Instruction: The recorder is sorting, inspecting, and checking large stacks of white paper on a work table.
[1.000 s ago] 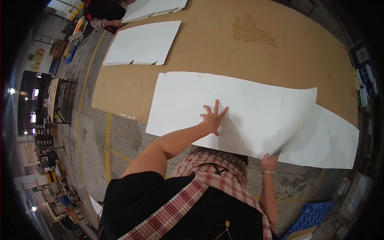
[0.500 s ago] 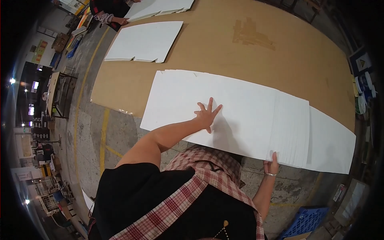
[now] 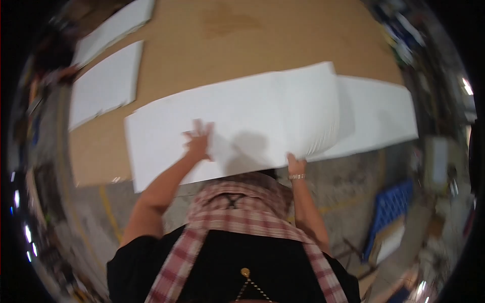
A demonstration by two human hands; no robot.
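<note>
A long stack of large white sheets [image 3: 242,111] lies along the near side of a brown board-topped table. My left hand [image 3: 198,141] rests on the top sheet with its fingers spread, slightly blurred. At the near edge, my right hand [image 3: 297,164] grips the stack, thumb on top and the other fingers hidden beneath. To the right of that grip the sheets bow upward, and their fanned edges show. Under the raised end, more white sheet [image 3: 379,113] stretches out to the right on the table.
Two smaller piles of white sheets, one nearer [image 3: 106,83] and one farther [image 3: 113,28], lie at the table's [image 3: 283,40] left side. Another person's arm [image 3: 68,73] reaches in beside them. A blue plastic pallet [image 3: 389,207] stands on the floor at right.
The view has swung right and blurred. The right end of the stack, flat and fanned before, now curves up off the sheets beneath. My left hand stays spread on top.
</note>
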